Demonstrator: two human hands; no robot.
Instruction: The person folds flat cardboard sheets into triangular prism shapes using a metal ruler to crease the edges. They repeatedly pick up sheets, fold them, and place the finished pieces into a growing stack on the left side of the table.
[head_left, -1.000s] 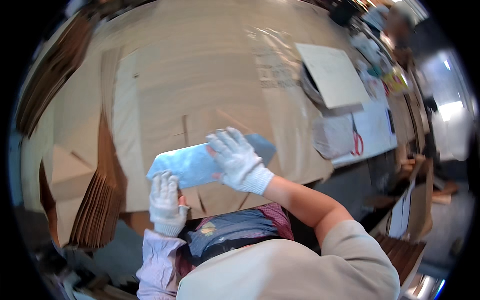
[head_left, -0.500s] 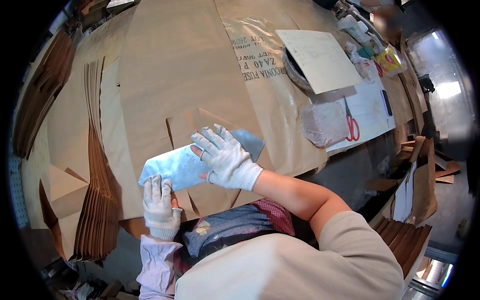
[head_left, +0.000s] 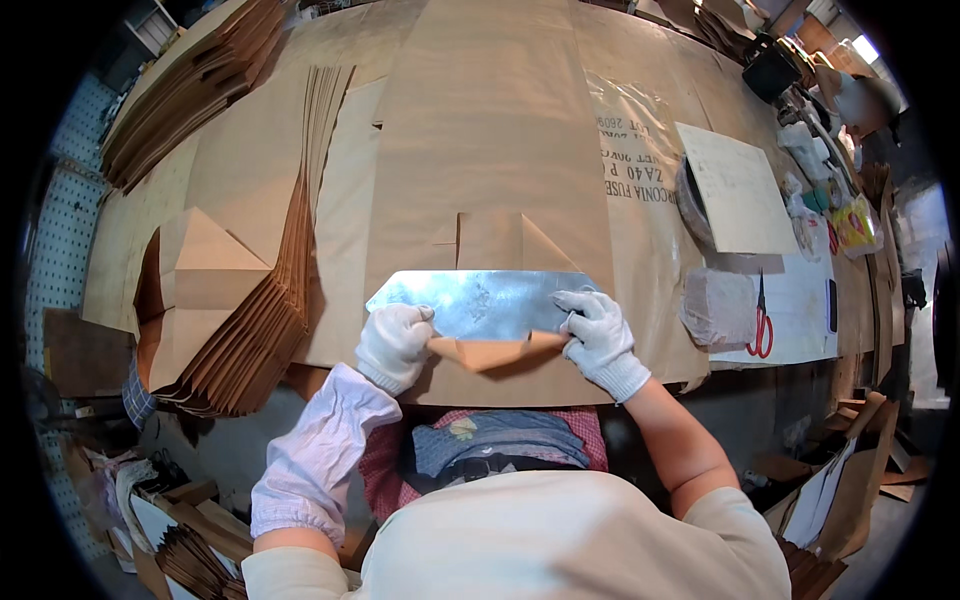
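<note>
A shiny metal plate [head_left: 480,298] with angled corners lies across the near end of a long brown paper bag [head_left: 490,130]. Along its near edge, a brown paper flap [head_left: 497,353] stands bent up. My left hand [head_left: 394,347], in a white knitted glove, is closed at the flap's left end, beside the plate's left corner. My right hand [head_left: 602,343], gloved alike with thumb and some fingertips bare, pinches the flap's right end, its fingers touching the plate's right corner. Beyond the plate, folded creases [head_left: 490,240] show in the paper.
A fanned stack of brown paper bags [head_left: 240,350] lies at left, another stack [head_left: 190,95] farther back. To the right are a plastic-wrapped block [head_left: 718,308], red-handled scissors [head_left: 763,330], a dark phone [head_left: 831,305] and a board [head_left: 738,190] over a round container.
Both hands have moved to the plate's two ends; my right hand has left its middle. The plate now lies level, and the near paper flap has been lifted. The view has shifted left.
</note>
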